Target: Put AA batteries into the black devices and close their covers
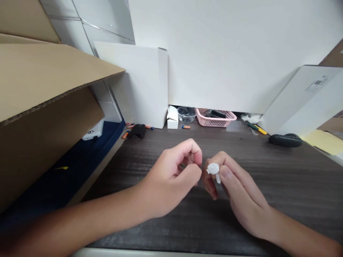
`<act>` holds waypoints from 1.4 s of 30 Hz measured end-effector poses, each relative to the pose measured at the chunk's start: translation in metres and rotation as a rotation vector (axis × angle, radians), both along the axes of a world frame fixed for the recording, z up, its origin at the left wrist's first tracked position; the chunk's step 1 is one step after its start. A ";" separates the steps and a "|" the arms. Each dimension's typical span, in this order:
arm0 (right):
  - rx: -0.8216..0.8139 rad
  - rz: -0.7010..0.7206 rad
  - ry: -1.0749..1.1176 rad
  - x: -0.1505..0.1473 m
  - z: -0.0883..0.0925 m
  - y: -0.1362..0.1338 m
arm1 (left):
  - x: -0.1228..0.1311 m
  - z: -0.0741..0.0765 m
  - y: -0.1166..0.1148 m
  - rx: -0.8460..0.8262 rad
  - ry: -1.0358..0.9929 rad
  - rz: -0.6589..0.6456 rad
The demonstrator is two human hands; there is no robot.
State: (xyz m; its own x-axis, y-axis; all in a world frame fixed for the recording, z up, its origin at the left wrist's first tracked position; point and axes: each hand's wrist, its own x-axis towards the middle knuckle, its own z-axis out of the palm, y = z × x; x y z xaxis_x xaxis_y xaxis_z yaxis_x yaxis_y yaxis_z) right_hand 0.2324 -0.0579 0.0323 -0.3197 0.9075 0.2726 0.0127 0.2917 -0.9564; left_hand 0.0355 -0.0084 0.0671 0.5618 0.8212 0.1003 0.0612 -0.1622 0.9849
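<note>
Both hands meet above the middle of a dark wood-grain table (281, 185). My right hand (235, 192) pinches a small white plastic piece (214, 170) with a round head and a short stem, thumb on its near side. My left hand (174, 178) is curled closed just left of it, thumb and forefinger pressed together near the piece's edge. Whether the left fingers hold anything tiny is hidden.
A pink basket (215, 117), a clear bowl (186, 114) and a small white box (172, 117) line the back wall. Loose batteries (185, 126) and a black device (137, 131) lie back left. A cardboard flap (48, 82) overhangs the left. A black case (285, 140) sits right.
</note>
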 end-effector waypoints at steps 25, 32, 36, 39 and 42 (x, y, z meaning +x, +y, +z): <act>-0.127 -0.322 0.078 0.043 -0.068 0.045 | 0.012 -0.082 -0.013 0.744 0.479 -0.564; -0.132 -0.289 0.062 0.043 -0.074 0.043 | 0.014 -0.078 -0.022 0.737 0.449 -0.614; -0.148 -0.273 0.073 0.042 -0.076 0.044 | 0.016 -0.066 -0.011 0.499 0.301 -0.530; -0.131 -0.292 0.057 0.040 -0.070 0.040 | 0.012 -0.054 0.003 0.197 0.213 -0.331; -0.101 -0.303 0.019 0.035 -0.057 0.032 | 0.002 -0.047 0.014 -0.163 0.138 -0.129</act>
